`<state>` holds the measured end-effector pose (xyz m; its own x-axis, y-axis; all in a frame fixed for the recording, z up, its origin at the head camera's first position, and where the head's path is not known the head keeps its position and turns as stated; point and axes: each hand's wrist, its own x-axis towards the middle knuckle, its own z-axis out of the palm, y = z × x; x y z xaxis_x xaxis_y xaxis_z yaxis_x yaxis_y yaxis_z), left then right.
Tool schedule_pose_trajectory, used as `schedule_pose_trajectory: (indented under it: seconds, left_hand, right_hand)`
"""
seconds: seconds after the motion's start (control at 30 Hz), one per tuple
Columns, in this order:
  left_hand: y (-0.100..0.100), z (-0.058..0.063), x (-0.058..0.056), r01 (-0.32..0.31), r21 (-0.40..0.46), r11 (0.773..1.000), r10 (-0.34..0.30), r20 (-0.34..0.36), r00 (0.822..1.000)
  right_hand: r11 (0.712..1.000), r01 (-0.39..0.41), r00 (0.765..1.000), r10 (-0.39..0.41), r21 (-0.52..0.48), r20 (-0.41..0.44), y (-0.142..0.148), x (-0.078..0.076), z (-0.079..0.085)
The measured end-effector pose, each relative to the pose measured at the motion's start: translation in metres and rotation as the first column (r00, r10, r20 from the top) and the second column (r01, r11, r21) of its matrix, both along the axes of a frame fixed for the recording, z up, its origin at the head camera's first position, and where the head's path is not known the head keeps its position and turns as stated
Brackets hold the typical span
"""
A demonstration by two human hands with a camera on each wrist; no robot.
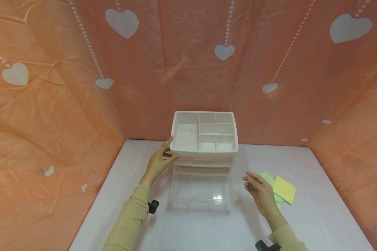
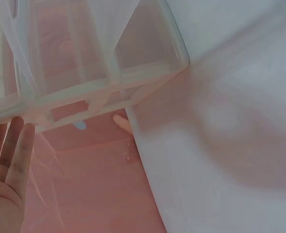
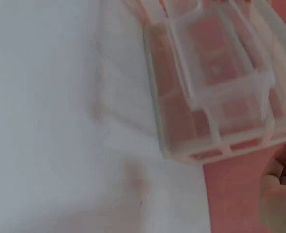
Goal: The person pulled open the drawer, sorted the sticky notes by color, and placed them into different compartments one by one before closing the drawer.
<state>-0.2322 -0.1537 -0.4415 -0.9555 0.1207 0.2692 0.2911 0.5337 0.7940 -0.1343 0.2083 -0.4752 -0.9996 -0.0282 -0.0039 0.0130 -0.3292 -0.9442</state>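
Note:
A small white drawer organizer (image 1: 204,153) stands at the back middle of the table, with a divided tray on top. Its clear lower drawer (image 1: 201,186) is pulled out toward the front. My left hand (image 1: 158,162) rests against the organizer's left front corner, thumb at the front below the rim and index finger along the side. In the left wrist view, the straight fingers (image 2: 19,153) of that hand touch the frame's edge. To the right of the drawer, my right hand (image 1: 260,191) hovers with loosely bent fingers, holding nothing.
Yellow sticky notes (image 1: 284,190) overlap green sticky notes (image 1: 267,177) on the table, just right of my right hand. White cloth (image 1: 144,153) covers the table. An orange sheet with hearts (image 1: 188,80) hangs behind and along both sides.

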Motion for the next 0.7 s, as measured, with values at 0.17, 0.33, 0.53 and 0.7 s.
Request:
schedule_pose_trajectory:
  seconds: [0.17,0.33,0.53,0.7]
  left_hand:
    - [0.0,0.0,0.0,-0.002,0.002,1.0,0.002,0.004,1.0]
    - [0.0,0.0,0.0,0.007,-0.002,1.0,-0.007,-0.008,1.0]
    - [0.0,-0.002,-0.001,0.002,-0.006,1.0,-0.002,-0.028,1.0]
    - [0.001,-0.001,-0.001,0.006,-0.001,1.0,-0.006,-0.027,1.0]
  right_hand:
    - [0.995,0.101,0.994,-0.099,-0.028,0.053,0.023,-0.003,-0.012]
    - [0.977,0.21,0.969,-0.206,-0.017,0.134,0.048,-0.004,-0.023]
    - [0.889,0.364,0.877,-0.427,0.277,0.22,0.072,-0.006,-0.035]
    - [0.749,0.354,0.839,-0.519,0.559,0.164,0.093,-0.003,-0.046]
